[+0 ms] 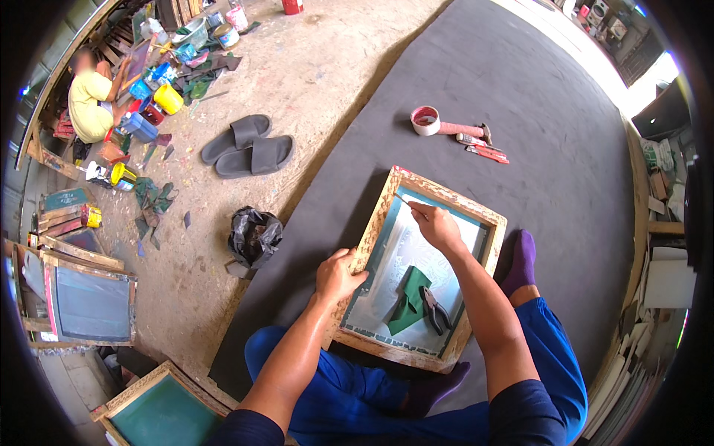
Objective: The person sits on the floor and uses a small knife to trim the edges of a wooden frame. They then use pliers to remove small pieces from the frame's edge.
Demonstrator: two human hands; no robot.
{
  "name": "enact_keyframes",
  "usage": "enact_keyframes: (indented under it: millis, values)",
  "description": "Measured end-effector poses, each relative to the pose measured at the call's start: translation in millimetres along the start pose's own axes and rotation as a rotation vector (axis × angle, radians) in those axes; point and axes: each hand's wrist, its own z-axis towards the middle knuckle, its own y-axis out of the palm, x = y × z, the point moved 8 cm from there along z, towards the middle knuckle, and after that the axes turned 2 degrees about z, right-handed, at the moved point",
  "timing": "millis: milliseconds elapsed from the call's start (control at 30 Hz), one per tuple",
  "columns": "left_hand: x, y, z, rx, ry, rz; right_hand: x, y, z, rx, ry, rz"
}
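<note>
A wooden screen-printing frame [394, 352] lies tilted across my lap and the dark mat, its pale mesh edged in teal. My left hand [338, 276] is closed around the frame's left rail. My right hand [439, 228] pinches a thin, dark, slender tool [406, 201], whose tip points at the inner upper-left corner; its exact kind is too small to make out. On the mesh rest a folded green cloth [406, 306] and, partly over it, pliers [435, 308] with dark handles.
Beyond the frame, a tape roll [425, 120], a hammer [457, 128] and red cutters [487, 153] lie on the mat [565, 171]. Left are a black bag [254, 236], slides [256, 152] and more screens [93, 301]. A person in yellow [89, 104] sits among paint containers.
</note>
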Motion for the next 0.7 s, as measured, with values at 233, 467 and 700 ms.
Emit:
enact_keyframes:
  millis: [233, 467, 700]
  values:
    - [-1.1, 1.9, 0.0, -0.024, -0.021, 0.025, 1.6, 7.1, 4.4, -0.025, 0.028, 0.097]
    - [-1.8, -0.4, -1.6, -0.009, -0.001, 0.01, 14.8, 17.5, 2.6, -0.062, 0.066, 0.232]
    - [2.6, -3.9, 0.1, -0.035, -0.004, -0.005, 25.0, 37.3, -3.3, -0.359, 0.567, 0.893]
